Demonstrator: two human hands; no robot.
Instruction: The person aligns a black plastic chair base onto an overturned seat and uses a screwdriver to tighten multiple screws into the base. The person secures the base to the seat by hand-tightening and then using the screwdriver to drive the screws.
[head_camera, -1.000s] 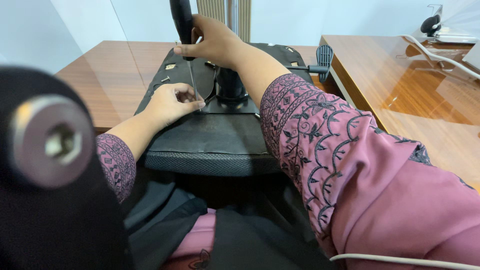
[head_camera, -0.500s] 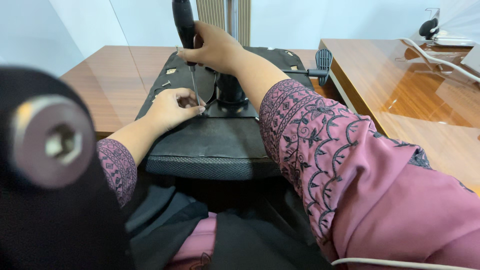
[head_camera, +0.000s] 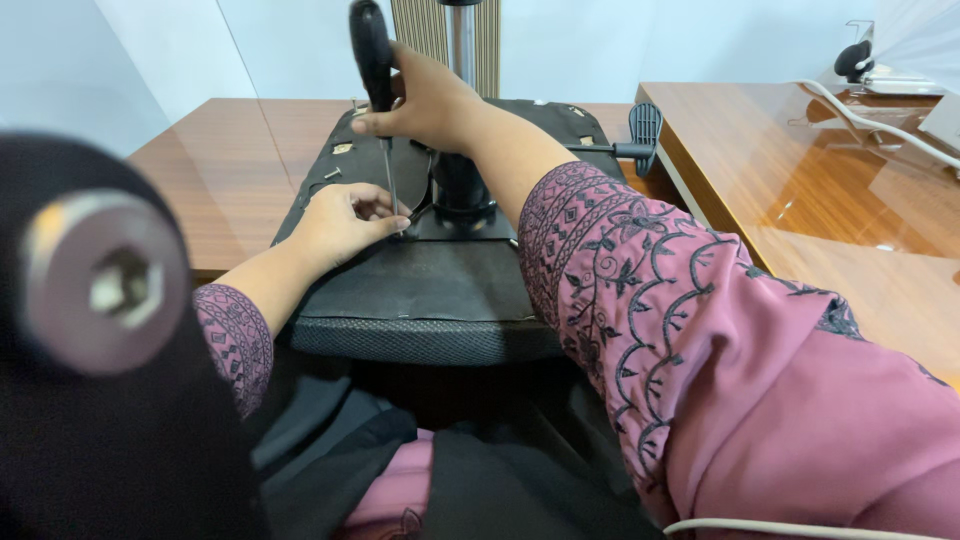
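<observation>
Wooden tabletops (head_camera: 240, 170) flank upturned chair seat (head_camera: 420, 290); screwdriver (head_camera: 375, 60) upright.

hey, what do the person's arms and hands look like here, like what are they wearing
Both hands, the left hand and the right hand, are bare, with no gloves. Both arms wear mauve-pink sleeves embroidered with dark scrolls and geometric bands, pushed back from the forearms. I cannot tell if there are rings.

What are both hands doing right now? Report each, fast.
Left hand: closed, fingertips pinched at the screwdriver tip on the upturned chair seat; what it pinches cannot be told.
Right hand: closed around the screwdriver's black handle, held upright.
</observation>
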